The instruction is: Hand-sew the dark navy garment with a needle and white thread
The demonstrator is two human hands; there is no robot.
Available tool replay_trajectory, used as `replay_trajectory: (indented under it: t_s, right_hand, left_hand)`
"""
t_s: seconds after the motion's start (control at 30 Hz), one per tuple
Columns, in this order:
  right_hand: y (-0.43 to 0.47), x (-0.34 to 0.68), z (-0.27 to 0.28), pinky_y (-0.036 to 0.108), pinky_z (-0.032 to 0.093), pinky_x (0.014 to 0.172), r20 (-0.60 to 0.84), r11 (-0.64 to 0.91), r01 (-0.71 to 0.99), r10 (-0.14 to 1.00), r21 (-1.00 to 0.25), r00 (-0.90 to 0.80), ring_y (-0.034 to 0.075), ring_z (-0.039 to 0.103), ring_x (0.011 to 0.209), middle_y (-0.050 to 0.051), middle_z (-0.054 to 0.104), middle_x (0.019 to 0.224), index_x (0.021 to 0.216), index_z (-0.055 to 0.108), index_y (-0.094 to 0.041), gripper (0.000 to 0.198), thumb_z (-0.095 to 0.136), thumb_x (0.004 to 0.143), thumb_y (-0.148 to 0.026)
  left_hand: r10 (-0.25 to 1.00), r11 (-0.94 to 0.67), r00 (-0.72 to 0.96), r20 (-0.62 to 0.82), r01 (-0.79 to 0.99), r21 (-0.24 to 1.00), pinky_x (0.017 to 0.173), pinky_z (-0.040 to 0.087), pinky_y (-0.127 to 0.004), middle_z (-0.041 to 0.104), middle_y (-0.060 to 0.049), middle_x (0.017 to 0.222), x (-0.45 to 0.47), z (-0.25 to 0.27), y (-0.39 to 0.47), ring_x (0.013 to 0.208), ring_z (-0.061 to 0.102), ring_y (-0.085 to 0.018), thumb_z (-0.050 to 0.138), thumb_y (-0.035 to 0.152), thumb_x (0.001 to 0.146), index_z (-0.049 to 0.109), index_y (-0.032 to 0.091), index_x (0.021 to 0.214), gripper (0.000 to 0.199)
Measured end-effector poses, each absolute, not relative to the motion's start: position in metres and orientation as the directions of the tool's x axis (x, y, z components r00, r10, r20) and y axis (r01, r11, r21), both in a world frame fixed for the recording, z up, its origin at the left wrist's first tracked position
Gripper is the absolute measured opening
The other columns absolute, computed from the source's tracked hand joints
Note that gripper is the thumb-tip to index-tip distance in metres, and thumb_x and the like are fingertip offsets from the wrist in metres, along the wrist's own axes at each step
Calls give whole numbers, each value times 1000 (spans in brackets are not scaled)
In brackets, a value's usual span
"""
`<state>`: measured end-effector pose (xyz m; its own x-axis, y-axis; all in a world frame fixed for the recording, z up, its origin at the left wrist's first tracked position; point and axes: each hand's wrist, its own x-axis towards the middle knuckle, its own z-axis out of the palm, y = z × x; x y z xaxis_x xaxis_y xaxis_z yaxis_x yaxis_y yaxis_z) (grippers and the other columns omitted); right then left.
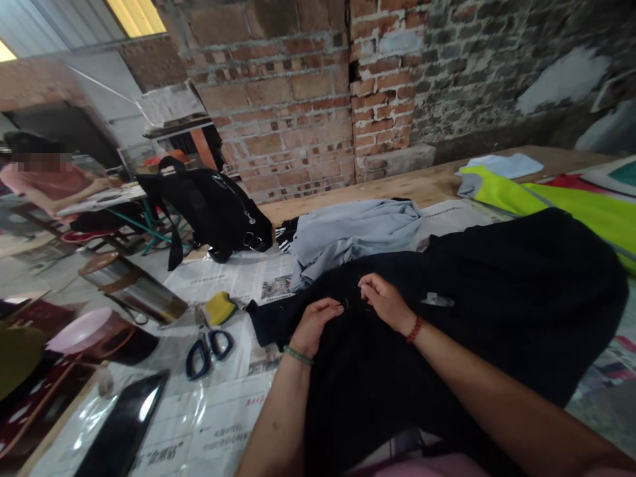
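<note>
My left hand (309,326) pinches the dark garment (521,285), spread before me; right hand (389,303), over it, has fingertips drawn together, contents too small to tell. Judgement: keep fabric flat between them. Scissors (197,361): left of garment. Pale curved mark (346,303): on garment, keep visible.

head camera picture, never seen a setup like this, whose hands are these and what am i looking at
There is no machine here: one camera on a person's head looks forward and down at their bare hands. The left hand and right hand are at a dark cloth. The right fingertips are pinched together; anything between them is too small to make out. The wooden table is partly covered with newspaper. Scissors and a yellow sponge-like piece lie to the left; a grey garment and a black bag lie beyond. Another person sits in the left background.
</note>
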<state>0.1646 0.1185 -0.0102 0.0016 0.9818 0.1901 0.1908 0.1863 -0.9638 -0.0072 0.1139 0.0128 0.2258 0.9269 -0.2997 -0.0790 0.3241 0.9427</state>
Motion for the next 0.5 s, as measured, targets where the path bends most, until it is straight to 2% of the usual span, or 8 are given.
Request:
replay_trajectory:
  t_s: [0.13, 0.3, 0.4, 0.5]
  right_hand:
    - [122, 168, -9, 24, 42, 62, 268, 254, 148, 960, -956, 82, 10, 53, 58, -3, 52, 61, 85, 48, -19, 13, 38, 80, -25]
    - [119, 160, -7, 23, 40, 65, 339, 337, 180, 941, -924, -18, 11, 51, 64, -2, 54, 67, 81, 51, -19, 12, 39, 79, -23]
    - [118, 159, -6, 22, 38, 61, 324, 327, 109, 945, -939, -45, 10, 48, 60, -3, 50, 62, 79, 51, -19, 12, 39, 79, -23]
    - [122, 167, -5, 19, 34, 49, 232, 232, -28, 972, -972, -20, 7, 39, 48, -6, 43, 54, 79, 50, -19, 14, 39, 79, -28]
  left_hand:
    - [928, 312, 226, -296, -35, 949, 54, 37, -20, 61, 3, 56, -5, 16, 113, 52, 51, -9, 72, 24, 56, 65, 15, 63, 13]
    - [961, 250, 128, -246, -15, 968, 58, 38, -20, 61, 4, 57, -2, 18, 114, 56, 52, -9, 73, 22, 52, 66, 17, 61, 12]
    - [967, 226, 123, -224, -1, 974, 59, 39, -20, 61, 4, 59, -1, 22, 113, 58, 53, -10, 72, 22, 53, 66, 18, 62, 11]
    - [962, 231, 145, -233, 35, 972, 58, 38, -20, 61, 3, 59, -1, 31, 112, 57, 52, -10, 71, 23, 56, 66, 18, 63, 11]
